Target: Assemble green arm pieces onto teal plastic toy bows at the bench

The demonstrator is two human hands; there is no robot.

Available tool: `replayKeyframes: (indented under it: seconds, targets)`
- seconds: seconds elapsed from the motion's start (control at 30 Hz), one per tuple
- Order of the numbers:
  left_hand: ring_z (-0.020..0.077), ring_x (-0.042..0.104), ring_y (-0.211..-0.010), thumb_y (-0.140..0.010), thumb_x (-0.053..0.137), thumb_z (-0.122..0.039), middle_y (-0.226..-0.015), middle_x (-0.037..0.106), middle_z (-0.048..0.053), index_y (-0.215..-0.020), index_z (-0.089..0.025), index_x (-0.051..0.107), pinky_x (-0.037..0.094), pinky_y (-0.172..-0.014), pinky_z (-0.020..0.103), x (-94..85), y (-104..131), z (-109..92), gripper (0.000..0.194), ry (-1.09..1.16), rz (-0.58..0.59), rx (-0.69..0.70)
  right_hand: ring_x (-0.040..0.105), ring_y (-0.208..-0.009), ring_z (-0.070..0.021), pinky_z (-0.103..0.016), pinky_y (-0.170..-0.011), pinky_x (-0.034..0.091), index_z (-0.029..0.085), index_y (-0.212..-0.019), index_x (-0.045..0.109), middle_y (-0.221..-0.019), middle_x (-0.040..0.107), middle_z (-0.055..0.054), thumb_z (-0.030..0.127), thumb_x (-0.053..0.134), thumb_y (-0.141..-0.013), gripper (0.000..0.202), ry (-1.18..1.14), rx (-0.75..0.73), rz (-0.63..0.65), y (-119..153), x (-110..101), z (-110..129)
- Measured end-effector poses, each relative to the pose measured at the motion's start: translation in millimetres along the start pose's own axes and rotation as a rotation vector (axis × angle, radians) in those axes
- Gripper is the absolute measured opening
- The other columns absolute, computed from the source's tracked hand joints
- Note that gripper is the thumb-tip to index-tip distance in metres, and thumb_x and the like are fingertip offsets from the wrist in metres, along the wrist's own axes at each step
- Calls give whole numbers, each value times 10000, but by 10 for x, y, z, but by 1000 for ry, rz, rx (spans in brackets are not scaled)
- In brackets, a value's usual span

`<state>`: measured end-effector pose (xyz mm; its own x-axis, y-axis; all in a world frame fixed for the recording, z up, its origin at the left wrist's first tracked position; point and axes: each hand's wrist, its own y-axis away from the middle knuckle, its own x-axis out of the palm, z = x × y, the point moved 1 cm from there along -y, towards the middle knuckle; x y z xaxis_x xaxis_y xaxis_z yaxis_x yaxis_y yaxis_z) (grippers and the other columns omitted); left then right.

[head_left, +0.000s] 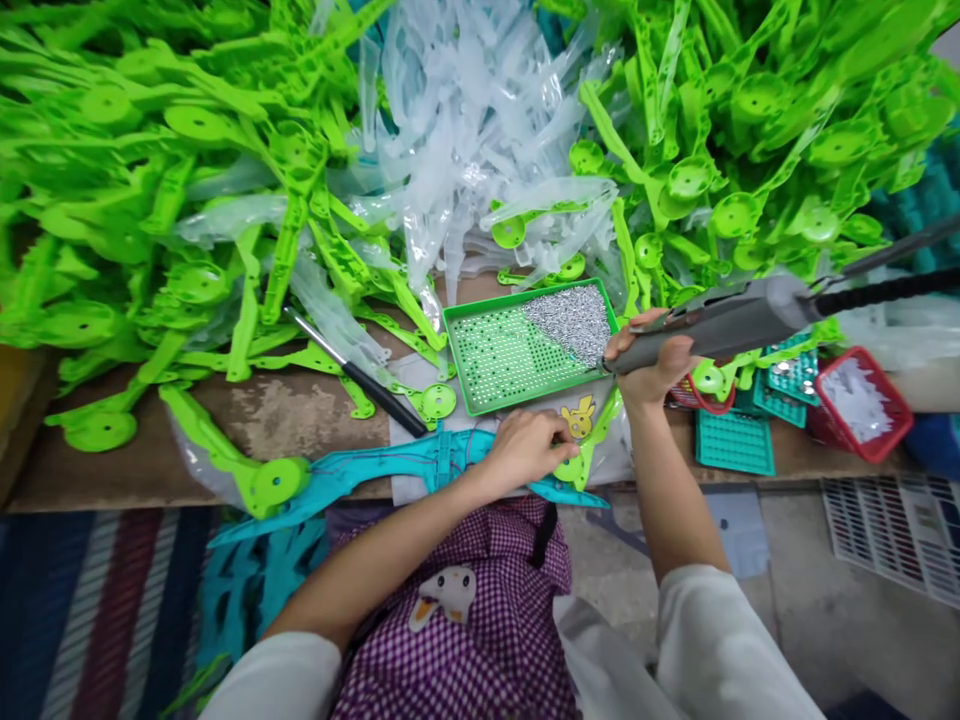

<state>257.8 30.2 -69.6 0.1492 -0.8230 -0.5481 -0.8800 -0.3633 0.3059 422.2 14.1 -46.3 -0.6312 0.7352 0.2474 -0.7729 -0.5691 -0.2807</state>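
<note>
My right hand (pixel 651 358) is wrapped round a grey power screwdriver (pixel 720 320) with a black cable; its tip is over the right end of a green perforated tray (pixel 487 372) holding small silver screws (pixel 574 318). My left hand (pixel 531 450) rests with curled fingers on the right part of a long teal plastic piece (pixel 360 470), its fingertips at a light green part (pixel 574 470). Whether they pinch anything is hidden. Another light green part (pixel 277 485) lies over the teal piece's left end.
Light green parts (pixel 105 170) pile up on both sides, with translucent pieces (pixel 480 140) between them. A black-handled rod (pixel 375 392) lies left of the tray. Red baskets (pixel 892 440) and teal trays (pixel 735 442) stand at the right.
</note>
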Motion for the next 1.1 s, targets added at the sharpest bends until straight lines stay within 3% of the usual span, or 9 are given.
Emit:
replayKeyframes:
  seconds: [0.2, 0.37, 0.57, 0.73, 0.9, 1.1]
  targets:
    - [149, 621, -722, -796, 668, -309, -837, 705, -13, -848, -231, 734, 408, -686, 277, -7, -4, -7, 114, -8, 1, 1, 441, -349, -111, -252, -374, 314, 235, -853, 570, -471, 448, 79, 762, 530, -663, 561, 17, -8, -11, -28, 4, 42]
    - [161, 627, -745, -793, 674, -325, -855, 714, -8, -842, -230, 733, 411, -680, 276, -9, -3, 4, 123, -6, -7, 11, 421, -317, -122, -254, -332, 289, 264, -886, 616, -451, 441, 77, 819, 509, -621, 624, -21, -62, -19, -51, -44, 370]
    - [158, 631, -773, -800, 670, -332, -894, 723, -11, -843, -242, 739, 421, -692, 270, 22, -11, 28, 121, 5, -20, 35, 427, -325, -126, -266, -335, 335, 259, -940, 676, -489, 465, 44, 773, 420, -761, 602, -9, -123, 149, 539, -228, 813]
    - [155, 627, -759, -810, 651, -330, -881, 727, -10, -853, -251, 743, 405, -675, 279, 36, -9, 36, 129, 3, -26, 53, 438, -355, -130, -258, -336, 326, 253, -870, 668, -504, 460, 32, 778, 468, -740, 577, -51, -39, 171, 913, -267, 834]
    - [150, 624, -735, -797, 650, -339, -847, 727, -16, -834, -248, 741, 372, -623, 271, 34, 1, 29, 134, -3, -28, 42, 467, -376, -132, -259, -343, 358, 236, -849, 666, -521, 487, 30, 783, 505, -714, 586, -86, 67, 193, 974, -252, 844]
    - [148, 614, -708, -786, 641, -351, -839, 730, -5, -841, -245, 747, 357, -593, 270, 42, -20, 56, 160, -14, -36, 65, 504, -412, -136, -258, -371, 389, 236, -879, 663, -534, 516, 34, 747, 574, -701, 549, -131, 91, 226, 1071, -256, 715]
